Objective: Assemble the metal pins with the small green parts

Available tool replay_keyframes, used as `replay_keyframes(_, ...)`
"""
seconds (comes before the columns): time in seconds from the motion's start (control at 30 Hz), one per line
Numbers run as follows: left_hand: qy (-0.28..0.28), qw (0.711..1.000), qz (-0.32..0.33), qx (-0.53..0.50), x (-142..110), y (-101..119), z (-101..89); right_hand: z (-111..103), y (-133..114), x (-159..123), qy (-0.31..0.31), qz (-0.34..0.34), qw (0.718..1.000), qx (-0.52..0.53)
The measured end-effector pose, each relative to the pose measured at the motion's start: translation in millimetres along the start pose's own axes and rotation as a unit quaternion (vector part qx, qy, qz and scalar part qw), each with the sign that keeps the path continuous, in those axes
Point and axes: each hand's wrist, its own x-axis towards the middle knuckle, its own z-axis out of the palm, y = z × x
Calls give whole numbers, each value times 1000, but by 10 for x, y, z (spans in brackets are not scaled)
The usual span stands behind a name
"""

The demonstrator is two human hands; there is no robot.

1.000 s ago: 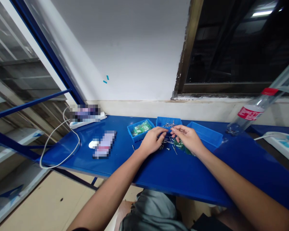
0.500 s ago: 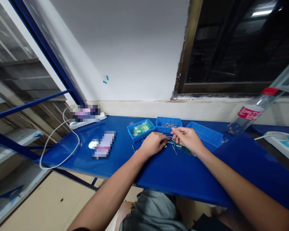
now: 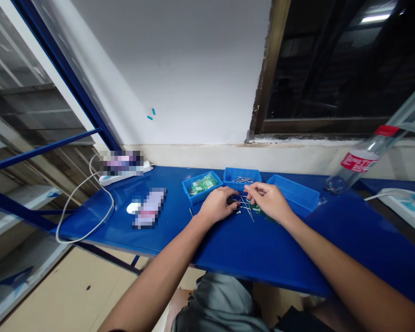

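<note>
My left hand [image 3: 217,204] rests on the blue table [image 3: 235,244] with its fingers curled round a small dark part. My right hand [image 3: 268,201] lies just to its right, fingers pinched over a small green board [image 3: 258,210] and thin metal pins [image 3: 244,206] scattered between the two hands. Right behind the hands stand three blue trays: the left tray [image 3: 201,185] holds green boards, the middle tray [image 3: 242,178] holds metal pins, the right tray [image 3: 293,193] looks empty.
A white power strip [image 3: 122,171] with a cable [image 3: 86,203] lies at the back left. A white mouse [image 3: 133,208] and a blurred flat item sit left of the trays. A plastic bottle [image 3: 361,161] leans at the right by the window sill.
Both hands have sunk a little toward the table. My left hand drew back from the middle tray and now curls over a dark part.
</note>
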Motion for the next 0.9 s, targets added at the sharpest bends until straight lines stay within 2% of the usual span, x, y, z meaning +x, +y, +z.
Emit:
replay_keyframes(0.1, -29, 999, -1, 16, -5, -15, 13, 4, -8, -8, -7, -4, 1000, -11)
replay_keyframes(0.3, -21, 1000, 2, -2, 11, -43, 24, 13, -6, -18, -14, -10, 1000, -12)
replay_keyframes(0.4, 2, 1000, -4, -20, 15, -23, 4, 9, 2, -19, -3, -27, 999, -36)
replay_keyframes(0.53, 38, 995, -9, -96, 17, 19, -14, -9, -30, -11, 33, -103, 988, -106)
replay_keyframes(0.63, 53, 987, -8, -149, 20, 31, -4, -18, -57, -3, 24, -139, 982, -123)
replay_keyframes(0.77, 82, 979, -34, -186, 26, 34, 8, -11, -59, -2, 11, -151, 980, -132)
replay_keyframes(0.9, 103, 967, -52, -228, 31, 57, 1, 10, -50, -8, 21, -133, 983, -123)
